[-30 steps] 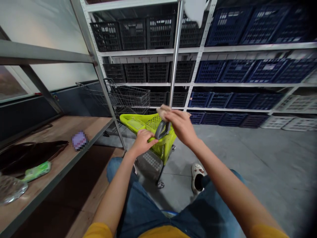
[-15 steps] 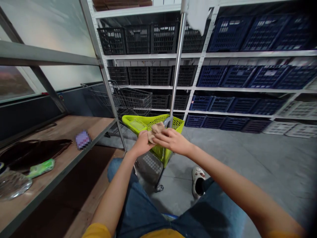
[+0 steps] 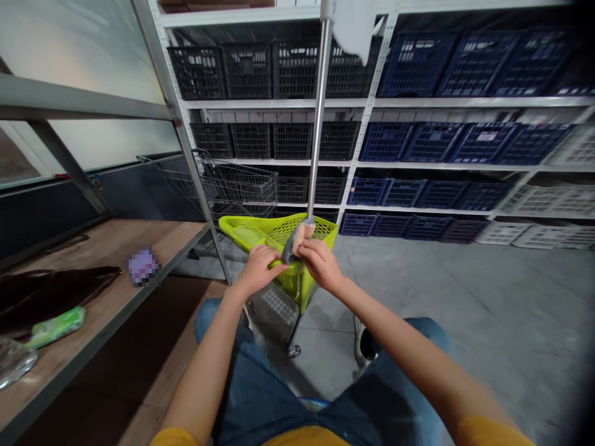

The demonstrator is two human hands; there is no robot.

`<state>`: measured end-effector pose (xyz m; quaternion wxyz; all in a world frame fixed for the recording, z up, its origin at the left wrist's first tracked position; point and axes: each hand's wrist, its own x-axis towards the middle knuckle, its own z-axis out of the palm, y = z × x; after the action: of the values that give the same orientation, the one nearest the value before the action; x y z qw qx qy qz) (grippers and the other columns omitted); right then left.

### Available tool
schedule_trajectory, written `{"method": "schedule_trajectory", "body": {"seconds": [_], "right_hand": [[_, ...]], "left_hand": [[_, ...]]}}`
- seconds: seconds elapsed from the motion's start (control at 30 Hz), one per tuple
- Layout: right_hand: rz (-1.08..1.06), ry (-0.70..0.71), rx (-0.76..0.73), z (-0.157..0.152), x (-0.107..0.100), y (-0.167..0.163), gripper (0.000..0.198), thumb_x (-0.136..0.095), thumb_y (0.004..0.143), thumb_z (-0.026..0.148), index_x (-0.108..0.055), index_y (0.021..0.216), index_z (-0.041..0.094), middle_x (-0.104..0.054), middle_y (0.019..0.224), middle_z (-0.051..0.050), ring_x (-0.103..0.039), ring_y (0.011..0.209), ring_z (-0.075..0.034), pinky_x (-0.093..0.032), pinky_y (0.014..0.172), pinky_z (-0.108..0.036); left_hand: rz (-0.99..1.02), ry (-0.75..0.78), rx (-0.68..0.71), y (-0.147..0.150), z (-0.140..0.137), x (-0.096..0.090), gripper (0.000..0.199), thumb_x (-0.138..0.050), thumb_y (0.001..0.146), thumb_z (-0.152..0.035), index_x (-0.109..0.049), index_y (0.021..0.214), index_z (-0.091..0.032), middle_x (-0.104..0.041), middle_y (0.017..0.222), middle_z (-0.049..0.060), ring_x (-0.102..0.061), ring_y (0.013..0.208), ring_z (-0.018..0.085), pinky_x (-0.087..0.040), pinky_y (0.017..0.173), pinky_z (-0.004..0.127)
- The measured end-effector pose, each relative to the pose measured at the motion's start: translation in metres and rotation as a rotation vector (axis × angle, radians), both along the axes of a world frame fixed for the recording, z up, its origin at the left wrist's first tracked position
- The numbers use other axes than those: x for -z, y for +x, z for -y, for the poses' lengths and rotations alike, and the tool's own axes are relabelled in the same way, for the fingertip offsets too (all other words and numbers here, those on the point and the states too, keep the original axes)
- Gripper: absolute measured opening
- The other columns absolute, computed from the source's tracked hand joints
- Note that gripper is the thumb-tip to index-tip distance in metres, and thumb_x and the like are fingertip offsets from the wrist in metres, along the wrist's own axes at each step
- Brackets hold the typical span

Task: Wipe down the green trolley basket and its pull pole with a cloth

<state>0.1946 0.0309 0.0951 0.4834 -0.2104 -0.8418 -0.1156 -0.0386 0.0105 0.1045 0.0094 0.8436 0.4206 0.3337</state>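
Observation:
A lime-green plastic shopping cart (image 3: 242,230) with a perforated basket stands between my knees. My left hand (image 3: 256,271) rests at its near rim, fingers curled over the edge and thumb pointing right. In my right hand (image 3: 321,265) is a crumpled beige cloth (image 3: 304,235), pinched between the fingers and pressed to the grey curved fitting (image 3: 289,250) on the cart. From that fitting a shiny metal pole (image 3: 317,124) rises, with a white panel (image 3: 356,28) at the top. My fingertips behind the cloth are partly hidden.
A wooden-topped metal shelf (image 3: 181,232) at left holds a brown bag (image 3: 56,288), a green packet (image 3: 58,326) and a clear container (image 3: 13,364). A wire shopping cart (image 3: 246,186) stands behind. White racks (image 3: 288,104) carry black crates (image 3: 199,71) and blue crates (image 3: 421,65).
My hands have moved apart. The cloth, earlier held between both hands, is now in my right hand against the grey fitting. My left hand has come down onto the cart's rim.

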Motion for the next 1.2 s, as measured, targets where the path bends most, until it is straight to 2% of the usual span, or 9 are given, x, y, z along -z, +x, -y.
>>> {"method": "schedule_trajectory", "body": {"seconds": [0.13,0.27,0.37,0.43,0.67,0.77,1.0,1.07,1.2], "right_hand": [[-0.134,-0.075,0.030,-0.006,0.012,0.010,0.024,-0.050,0.099,0.023,-0.064,0.118,0.028,-0.067,0.116,-0.008,-0.061,0.109,-0.022,-0.052,0.093,-0.041],[-0.574,-0.218,0.122,-0.027,-0.027,0.017,0.020,-0.055,0.096,0.033,-0.064,0.112,0.025,-0.066,0.108,-0.008,-0.061,0.101,-0.022,-0.052,0.091,-0.040],[-0.710,-0.407,-0.012,-0.039,-0.059,0.008,0.025,-0.060,0.092,0.039,-0.064,0.111,0.024,-0.066,0.106,-0.006,-0.062,0.095,-0.019,-0.052,0.087,-0.035],[-0.700,-0.514,-0.106,-0.042,-0.061,0.000,0.027,-0.062,0.090,0.040,-0.064,0.111,0.024,-0.067,0.106,-0.005,-0.063,0.093,-0.018,-0.052,0.086,-0.033],[-0.689,-0.718,-0.034,-0.025,0.038,-0.008,0.027,-0.059,0.088,0.043,-0.063,0.103,0.021,-0.067,0.095,-0.004,-0.061,0.083,-0.018,-0.051,0.077,-0.031],[-0.716,-0.691,-0.004,-0.019,0.044,-0.011,0.025,-0.058,0.090,0.042,-0.063,0.100,0.021,-0.066,0.091,-0.004,-0.060,0.081,-0.018,-0.050,0.076,-0.031],[-0.595,-0.284,-0.016,-0.018,-0.037,-0.023,0.012,-0.060,0.093,0.033,-0.065,0.100,0.024,-0.065,0.101,-0.007,-0.059,0.099,-0.022,-0.050,0.088,-0.039],[-0.580,-0.213,0.003,-0.019,-0.032,-0.026,0.009,-0.060,0.093,0.029,-0.064,0.100,0.025,-0.063,0.104,-0.008,-0.059,0.103,-0.023,-0.050,0.090,-0.042],[-0.583,-0.222,0.064,-0.012,0.020,-0.029,0.006,-0.055,0.094,0.025,-0.061,0.097,0.024,-0.062,0.101,-0.007,-0.059,0.098,-0.022,-0.052,0.084,-0.039]], "left_hand": [[0.015,-0.042,-0.029,-0.005,0.005,-0.011,0.027,-0.061,0.090,-0.045,-0.065,0.096,-0.019,-0.071,0.097,0.006,-0.064,0.098,0.024,-0.041,0.102,0.045],[0.216,-0.145,-0.021,0.012,0.010,-0.037,0.054,-0.068,0.086,-0.044,-0.052,0.133,-0.022,-0.062,0.131,0.011,-0.065,0.108,0.023,-0.051,0.096,0.041],[0.381,-0.118,-0.060,0.038,0.010,-0.054,0.054,-0.071,0.085,-0.033,-0.052,0.135,-0.026,-0.062,0.133,0.008,-0.066,0.109,0.021,-0.054,0.092,0.035],[0.433,-0.055,-0.125,0.055,0.008,-0.058,0.044,-0.071,0.084,-0.025,-0.059,0.126,-0.024,-0.068,0.125,0.006,-0.065,0.109,0.021,-0.053,0.097,0.035],[0.463,0.074,-0.301,0.075,0.006,-0.045,0.027,-0.059,0.093,-0.024,-0.063,0.120,-0.022,-0.071,0.120,0.008,-0.065,0.111,0.023,-0.051,0.099,0.037],[0.494,0.081,-0.291,0.074,0.006,-0.043,0.026,-0.059,0.094,-0.024,-0.064,0.119,-0.021,-0.071,0.120,0.008,-0.065,0.112,0.022,-0.051,0.100,0.036],[0.587,0.030,-0.213,0.068,-0.003,-0.037,0.026,-0.063,0.091,-0.030,-0.066,0.116,-0.021,-0.072,0.118,0.008,-0.066,0.111,0.022,-0.051,0.102,0.040],[0.617,0.008,-0.192,0.066,-0.005,-0.034,0.029,-0.064,0.090,-0.031,-0.066,0.118,-0.022,-0.072,0.119,0.007,-0.067,0.110,0.023,-0.053,0.100,0.041],[0.654,-0.023,-0.164,0.063,-0.008,-0.030,0.032,-0.062,0.092,-0.035,-0.066,0.121,-0.021,-0.072,0.119,0.008,-0.069,0.106,0.022,-0.057,0.093,0.038]]}}
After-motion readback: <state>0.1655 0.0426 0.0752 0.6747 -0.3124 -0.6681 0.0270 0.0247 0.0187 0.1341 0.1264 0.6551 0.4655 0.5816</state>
